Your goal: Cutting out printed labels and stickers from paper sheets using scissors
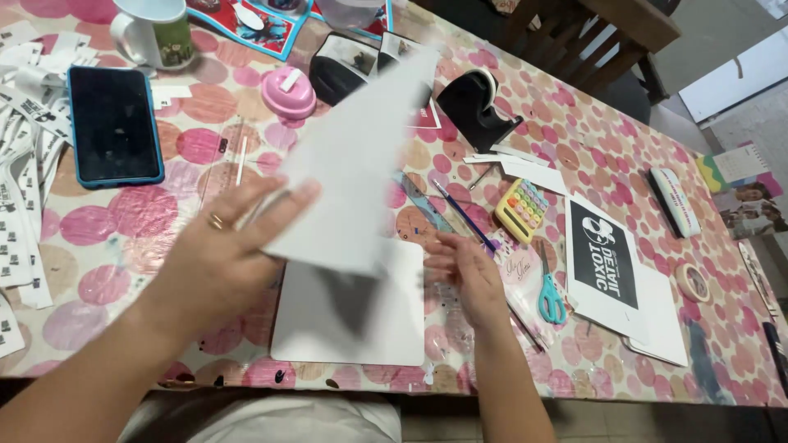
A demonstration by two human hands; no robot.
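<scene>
My left hand (pixel 234 246), with a ring on one finger, holds a white sheet of paper (pixel 357 164) lifted off the table, tilted and blurred. Below it lies a white rounded board (pixel 361 328) on the table. My right hand (pixel 464 271) hovers just right of the board with fingers loosely curled, holding nothing that I can see. A blue pen (pixel 464 215) lies just beyond my right hand.
A pink-dotted tablecloth (pixel 123 221) covers the table. On it: a blue-cased phone (pixel 113 123), mug (pixel 154 31), pink round lid (pixel 287 94), black tape dispenser (pixel 476 107), colourful calculator (pixel 522 209), teal scissors (pixel 550 294), black-and-white printed sheet (pixel 603 254), tape roll (pixel 694 281), paper strips (pixel 20 189) at left.
</scene>
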